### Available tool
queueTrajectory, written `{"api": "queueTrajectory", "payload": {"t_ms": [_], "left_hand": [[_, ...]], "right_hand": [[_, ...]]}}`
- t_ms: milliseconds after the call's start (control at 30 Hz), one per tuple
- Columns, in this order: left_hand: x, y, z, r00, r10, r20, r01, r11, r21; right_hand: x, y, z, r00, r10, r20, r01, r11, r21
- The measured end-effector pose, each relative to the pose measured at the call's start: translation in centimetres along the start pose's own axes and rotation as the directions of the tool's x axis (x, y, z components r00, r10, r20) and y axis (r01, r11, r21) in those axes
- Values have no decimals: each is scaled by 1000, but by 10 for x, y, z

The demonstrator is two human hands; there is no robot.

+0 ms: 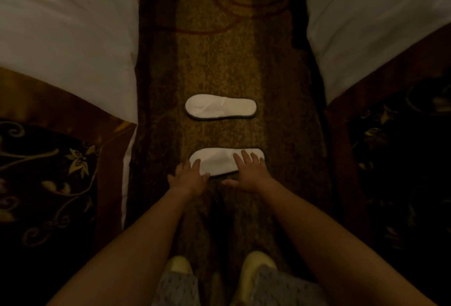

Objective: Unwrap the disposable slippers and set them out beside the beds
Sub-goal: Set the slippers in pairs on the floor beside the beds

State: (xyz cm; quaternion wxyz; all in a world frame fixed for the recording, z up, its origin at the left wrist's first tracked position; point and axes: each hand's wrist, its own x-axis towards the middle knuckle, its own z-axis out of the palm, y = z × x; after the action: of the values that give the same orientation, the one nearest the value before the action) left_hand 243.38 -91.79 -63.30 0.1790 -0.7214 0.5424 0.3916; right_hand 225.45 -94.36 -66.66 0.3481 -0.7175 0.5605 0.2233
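Note:
Two white disposable slippers lie flat on the patterned carpet between two beds, both turned sideways with the toes to the left. The far slipper [220, 106] lies alone. The near slipper [219, 160] has both my hands on it. My left hand [189, 177] touches its toe end with straight fingers. My right hand [249, 171] rests flat over its heel end, fingers spread. No wrapper is in view.
A bed with white sheets and a dark floral runner [48, 164] stands at the left, another bed [380, 25] at the right. The brown carpet aisle [219, 56] runs between them. My feet in yellow shoes [256, 266] stand near the bottom edge.

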Motion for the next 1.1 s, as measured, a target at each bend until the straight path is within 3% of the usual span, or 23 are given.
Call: {"api": "queueTrajectory", "payload": {"t_ms": [167,500,700,933,1100], "left_hand": [[-97,35,-47,984,59,169,-77,992,101],[-302,119,-151,954,247,171,-288,915,281],[-381,163,-175,904,363,226,-424,823,378],[-460,200,-174,790,494,362,-611,594,523],[-513,223,-146,690,548,473,-707,368,604]], "right_hand": [[-98,-4,-53,992,110,66,-114,992,54],[-339,-28,-191,978,207,29,-208,950,232],[-452,-24,-215,945,325,-25,-297,891,344],[-565,-19,-191,838,537,-101,-403,732,550],[-653,-18,-144,731,674,-106,-454,598,660]]}}
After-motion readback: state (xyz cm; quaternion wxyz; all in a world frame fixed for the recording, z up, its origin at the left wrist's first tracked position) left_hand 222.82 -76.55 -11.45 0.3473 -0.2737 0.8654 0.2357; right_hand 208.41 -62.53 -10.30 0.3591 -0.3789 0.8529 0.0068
